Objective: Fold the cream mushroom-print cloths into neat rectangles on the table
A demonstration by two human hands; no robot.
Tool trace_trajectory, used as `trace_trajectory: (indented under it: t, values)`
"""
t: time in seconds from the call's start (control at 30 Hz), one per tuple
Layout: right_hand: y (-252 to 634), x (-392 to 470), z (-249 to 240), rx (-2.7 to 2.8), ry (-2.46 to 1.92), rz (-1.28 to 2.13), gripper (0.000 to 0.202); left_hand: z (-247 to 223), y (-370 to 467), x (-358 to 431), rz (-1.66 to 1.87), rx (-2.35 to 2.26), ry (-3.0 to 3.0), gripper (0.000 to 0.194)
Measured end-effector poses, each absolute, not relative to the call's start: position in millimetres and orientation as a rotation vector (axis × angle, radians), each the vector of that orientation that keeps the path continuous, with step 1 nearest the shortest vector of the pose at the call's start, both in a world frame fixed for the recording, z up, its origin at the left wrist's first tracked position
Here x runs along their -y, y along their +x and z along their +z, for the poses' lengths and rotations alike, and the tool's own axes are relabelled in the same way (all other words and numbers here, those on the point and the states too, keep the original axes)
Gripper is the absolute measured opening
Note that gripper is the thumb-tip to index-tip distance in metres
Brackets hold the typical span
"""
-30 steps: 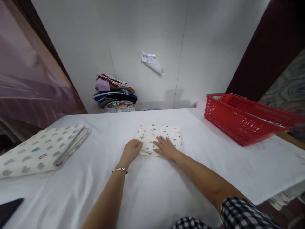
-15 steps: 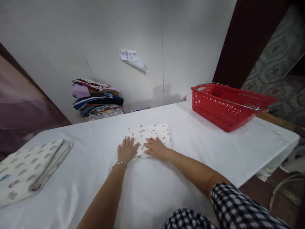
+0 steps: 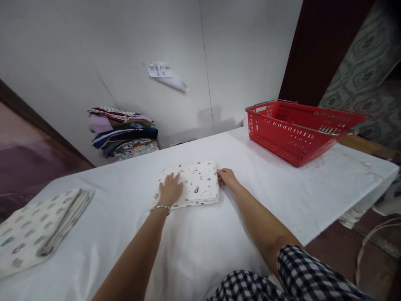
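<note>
A folded white cloth (image 3: 200, 184) with small printed figures lies flat in the middle of the white-covered table. My left hand (image 3: 171, 189), with a bracelet at its wrist, rests palm down on the cloth's left part, fingers spread. At the cloth's right edge, my right hand (image 3: 228, 177) has its fingers curled and pinched on the layers there; the fingertips are partly hidden. Farther left on the table lies a larger folded white cloth (image 3: 37, 225) with grey cloud-like prints, apart from both hands.
A red plastic basket (image 3: 291, 138) with metal handles stands at the table's (image 3: 269, 200) back right. Behind the table's far edge, a pile of folded fabrics (image 3: 123, 131) rises against the wall. A paper sign (image 3: 161, 70) hangs on that wall.
My right hand has gone from lying flat on the cloth to its right edge, where its fingers have closed. My left hand stays flat on the cloth. The view has shifted slightly.
</note>
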State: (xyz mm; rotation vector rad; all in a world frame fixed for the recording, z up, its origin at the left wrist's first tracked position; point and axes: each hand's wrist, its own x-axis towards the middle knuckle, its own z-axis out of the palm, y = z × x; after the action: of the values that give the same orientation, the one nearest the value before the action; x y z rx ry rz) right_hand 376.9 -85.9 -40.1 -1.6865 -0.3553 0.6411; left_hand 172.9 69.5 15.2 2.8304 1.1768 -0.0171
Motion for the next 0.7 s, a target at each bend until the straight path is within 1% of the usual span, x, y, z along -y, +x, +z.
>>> trace_trajectory:
  t: [0.07, 0.2, 0.3, 0.57, 0.7]
  values:
    - [376, 84, -43, 0.379, -1.688, 0.646, 0.024, 11, 188, -50, 0.036, -1.027, 2.864, 0.055]
    - [375, 85, -44, 0.416, -1.7, 0.646, 0.026, -8, 201, -25, 0.048, -0.842, 2.911, 0.063]
    - [374, 86, -42, 0.429, -1.695, 0.639, 0.025, -16, 199, -21, 0.036, -0.833, 2.933, 0.064]
    - [374, 86, -42, 0.452, -1.696, 0.602, 0.02, -12, 198, -21, 0.018, -0.845, 2.956, 0.063]
    - [373, 88, -40, 0.443, -1.68, 0.617, 0.022, -16, 198, -23, 0.02, -0.835, 2.93, 0.065]
